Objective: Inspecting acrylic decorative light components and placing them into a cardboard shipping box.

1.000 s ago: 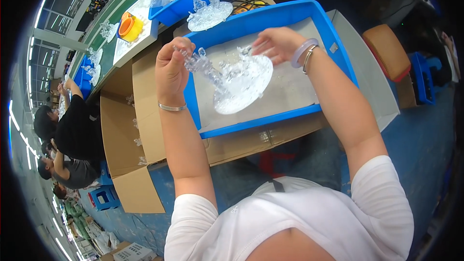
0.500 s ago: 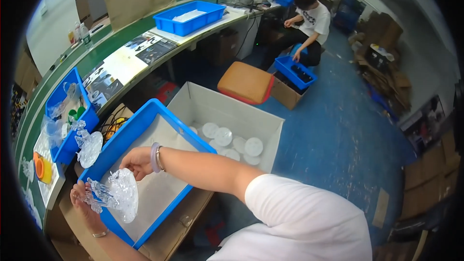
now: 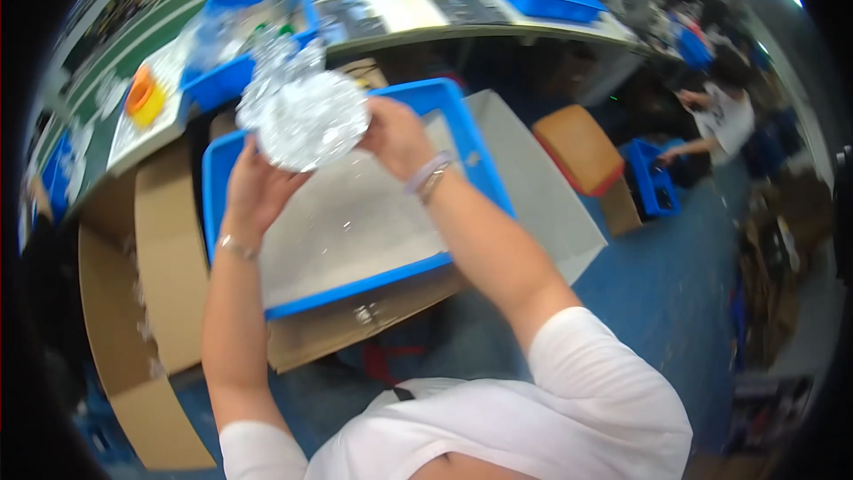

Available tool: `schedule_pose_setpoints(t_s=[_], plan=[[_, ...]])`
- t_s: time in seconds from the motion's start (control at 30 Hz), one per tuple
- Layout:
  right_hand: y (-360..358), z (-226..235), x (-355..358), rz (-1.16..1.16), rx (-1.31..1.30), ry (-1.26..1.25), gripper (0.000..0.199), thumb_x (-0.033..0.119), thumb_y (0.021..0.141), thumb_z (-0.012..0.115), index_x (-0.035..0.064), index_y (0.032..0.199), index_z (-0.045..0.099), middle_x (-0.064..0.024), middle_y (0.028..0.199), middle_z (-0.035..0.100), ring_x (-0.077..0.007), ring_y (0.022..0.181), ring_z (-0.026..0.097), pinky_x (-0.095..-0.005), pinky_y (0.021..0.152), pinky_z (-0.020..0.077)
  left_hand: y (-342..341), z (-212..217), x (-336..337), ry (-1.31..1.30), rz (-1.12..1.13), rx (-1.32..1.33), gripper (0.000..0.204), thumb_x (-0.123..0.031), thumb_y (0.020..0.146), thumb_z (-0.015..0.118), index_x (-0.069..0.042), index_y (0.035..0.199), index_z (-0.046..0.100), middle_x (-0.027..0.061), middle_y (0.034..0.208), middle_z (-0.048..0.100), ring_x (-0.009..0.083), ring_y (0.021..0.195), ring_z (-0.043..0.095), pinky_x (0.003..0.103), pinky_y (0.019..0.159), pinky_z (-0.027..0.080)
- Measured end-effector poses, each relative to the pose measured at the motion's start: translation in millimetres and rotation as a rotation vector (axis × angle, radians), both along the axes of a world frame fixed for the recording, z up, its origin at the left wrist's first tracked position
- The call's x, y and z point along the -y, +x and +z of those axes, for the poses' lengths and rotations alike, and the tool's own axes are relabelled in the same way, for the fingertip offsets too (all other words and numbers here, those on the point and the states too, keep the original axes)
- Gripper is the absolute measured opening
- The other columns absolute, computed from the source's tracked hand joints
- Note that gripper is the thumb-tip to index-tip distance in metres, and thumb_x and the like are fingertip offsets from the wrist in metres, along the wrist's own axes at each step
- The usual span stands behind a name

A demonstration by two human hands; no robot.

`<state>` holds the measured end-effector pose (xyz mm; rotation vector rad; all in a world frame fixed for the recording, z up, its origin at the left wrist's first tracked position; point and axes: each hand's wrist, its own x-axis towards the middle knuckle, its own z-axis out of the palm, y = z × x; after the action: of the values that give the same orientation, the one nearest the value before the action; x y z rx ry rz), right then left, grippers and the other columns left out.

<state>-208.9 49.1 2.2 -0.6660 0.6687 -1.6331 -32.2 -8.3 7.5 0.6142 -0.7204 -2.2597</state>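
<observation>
Both hands hold a clear plastic bundle (image 3: 304, 117) above the blue tray (image 3: 484, 180): the left hand (image 3: 258, 191) is closed on its lower edge, the right hand (image 3: 397, 135) grips its right side.

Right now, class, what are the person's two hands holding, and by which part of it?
Both hands hold one clear plastic bag of round see-through pieces above the blue tray: the left hand at its lower left edge, the right hand at its right edge.

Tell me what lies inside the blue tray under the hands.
Only a pale liner sheet shows inside the blue tray. The far corner is hidden behind the clear plastic bundle and both hands.
</observation>
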Motion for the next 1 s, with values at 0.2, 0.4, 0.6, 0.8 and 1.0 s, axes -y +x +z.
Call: schedule_pose_setpoints(t_s=[0.2,0.4,0.6,0.8,1.0], plan=[[14.5,0.3,-3.0,0.043,-0.121,0.007,0.028,0.016,0.084,0.035,-0.0021,0.102,0.047,-0.0120,0.096,0.055,-0.0194,0.085,0.055,-0.0315,0.074,0.0459,9.4,-5.5,-1.2,-0.064,0.040,-0.079,0.041,-0.031,0.087,0.019,-0.008,0.118,0.033,0.0091,0.116,0.043,0.0231,0.104,0.044,0.038,0.087,0.036],[13.7,-3.3,-2.8,0.042,-0.317,-0.009,0.027,0.013,0.084,0.036,-0.0019,0.104,0.045,-0.0118,0.094,0.055,-0.0192,0.082,0.057,-0.0306,0.071,0.0478,5.7,-5.9,-3.3,-0.082,0.156,-0.022,0.041,-0.032,0.088,0.018,-0.009,0.119,0.032,0.0087,0.116,0.042,0.0220,0.105,0.043,0.036,0.088,0.036],[13.1,-4.0,-1.4,-0.001,-0.398,0.089,0.023,0.014,0.082,0.038,0.0001,0.097,0.048,-0.0105,0.088,0.057,-0.0170,0.074,0.059,-0.0265,0.063,0.0494,0.4,-4.1,-5.1,-0.117,0.269,0.077,0.043,-0.035,0.087,0.020,-0.009,0.120,0.030,0.0082,0.118,0.040,0.0209,0.107,0.041,0.035,0.088,0.035],[10.2,-3.1,-2.1,-0.023,-0.446,0.149,0.021,0.014,0.080,0.042,0.0006,0.094,0.049,-0.0103,0.084,0.057,-0.0152,0.069,0.059,-0.0248,0.059,0.0497,3.9,-11.9,3.2,-0.145,0.286,0.045,0.042,-0.034,0.087,0.024,-0.008,0.119,0.032,0.0080,0.117,0.041,0.0212,0.107,0.041,0.034,0.088,0.035],[9.0,-5.2,0.2,-0.072,-0.406,0.112,0.022,0.014,0.078,0.046,0.0004,0.095,0.050,-0.0090,0.083,0.058,-0.0141,0.070,0.058,-0.0258,0.061,0.0496,5.2,-15.5,5.3,-0.164,0.248,0.033,0.041,-0.030,0.086,0.027,-0.003,0.116,0.035,0.0104,0.115,0.044,0.0218,0.105,0.043,0.033,0.088,0.035]])
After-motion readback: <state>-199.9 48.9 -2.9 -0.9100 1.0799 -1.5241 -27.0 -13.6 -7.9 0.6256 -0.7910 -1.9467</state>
